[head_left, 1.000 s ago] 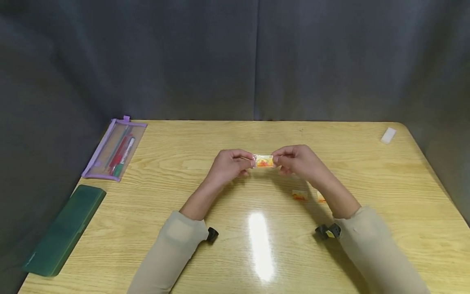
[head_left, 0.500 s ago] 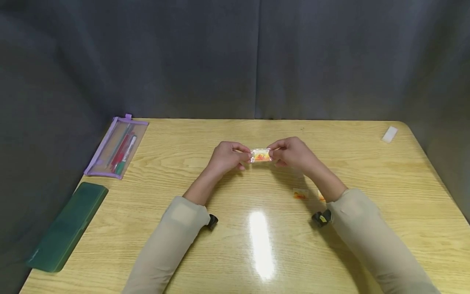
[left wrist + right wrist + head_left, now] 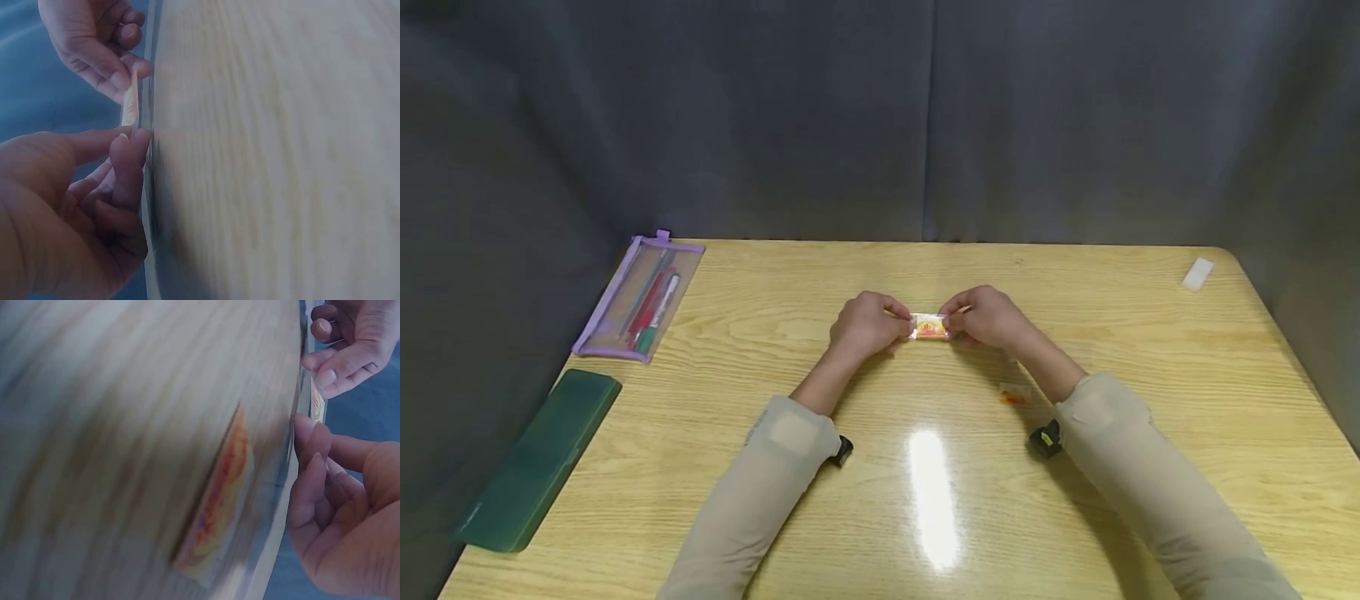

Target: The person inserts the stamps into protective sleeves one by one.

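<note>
Between the two hands, in the middle of the head view, a small shiny packet [image 3: 929,327] printed in white, yellow and orange is held level. My left hand [image 3: 867,323] pinches its left end between thumb and finger. The right hand [image 3: 988,317] pinches the other end the same way. In both wrist views the packet appears nearly edge-on, with its ends covered by the fingertips. A similar flat piece with orange print [image 3: 1015,395] lies on the table beside the right forearm. That printed piece [image 3: 219,506] shows larger and blurred in the right wrist view.
At the left stand a green pencil case [image 3: 542,458] and a purple-edged mesh pouch [image 3: 640,296] containing pens. A white block [image 3: 1197,273] lies near the back right corner of the wooden table [image 3: 775,275]. Dark curtains [image 3: 850,125] hang behind it.
Both hands stay on the packet, which has shifted slightly left overall. The right arm has moved inward and now covers a second printed piece that showed beside the first.
</note>
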Demonstrator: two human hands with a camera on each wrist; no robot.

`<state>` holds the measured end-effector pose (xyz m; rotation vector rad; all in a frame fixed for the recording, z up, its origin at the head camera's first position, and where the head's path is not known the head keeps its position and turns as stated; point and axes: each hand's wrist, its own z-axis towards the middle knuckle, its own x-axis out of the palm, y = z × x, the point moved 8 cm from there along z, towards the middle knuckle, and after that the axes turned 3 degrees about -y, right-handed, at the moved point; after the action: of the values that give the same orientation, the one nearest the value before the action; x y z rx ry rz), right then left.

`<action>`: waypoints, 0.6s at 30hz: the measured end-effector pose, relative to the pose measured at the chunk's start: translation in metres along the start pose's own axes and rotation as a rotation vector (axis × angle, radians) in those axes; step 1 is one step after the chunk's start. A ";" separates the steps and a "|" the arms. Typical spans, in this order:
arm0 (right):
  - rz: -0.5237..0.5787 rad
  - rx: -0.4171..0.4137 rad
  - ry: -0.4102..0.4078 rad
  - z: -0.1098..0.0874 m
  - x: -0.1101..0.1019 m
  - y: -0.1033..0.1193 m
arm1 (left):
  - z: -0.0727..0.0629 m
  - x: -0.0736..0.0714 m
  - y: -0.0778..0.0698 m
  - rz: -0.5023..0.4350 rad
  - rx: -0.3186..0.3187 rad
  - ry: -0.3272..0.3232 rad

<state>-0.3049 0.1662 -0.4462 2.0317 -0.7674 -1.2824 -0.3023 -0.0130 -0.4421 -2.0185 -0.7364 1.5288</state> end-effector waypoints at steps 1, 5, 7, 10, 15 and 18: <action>-0.007 0.000 0.002 0.000 0.001 0.000 | 0.000 0.000 0.000 0.005 -0.003 -0.001; -0.037 -0.005 -0.001 0.002 0.002 -0.001 | 0.000 0.001 0.001 0.015 0.000 -0.003; -0.052 -0.010 -0.005 0.002 0.002 0.000 | 0.000 0.001 0.000 0.018 0.003 -0.007; -0.065 -0.014 -0.011 0.001 0.002 0.001 | 0.000 0.001 -0.001 0.019 0.005 -0.013; -0.093 -0.028 -0.021 0.001 0.003 0.003 | -0.001 0.002 -0.002 0.025 0.004 -0.018; -0.168 -0.053 -0.042 -0.001 0.002 0.006 | -0.001 0.002 -0.001 0.036 0.005 -0.022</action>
<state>-0.3038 0.1606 -0.4422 2.0683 -0.5847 -1.4272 -0.3008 -0.0112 -0.4427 -2.0243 -0.7076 1.5742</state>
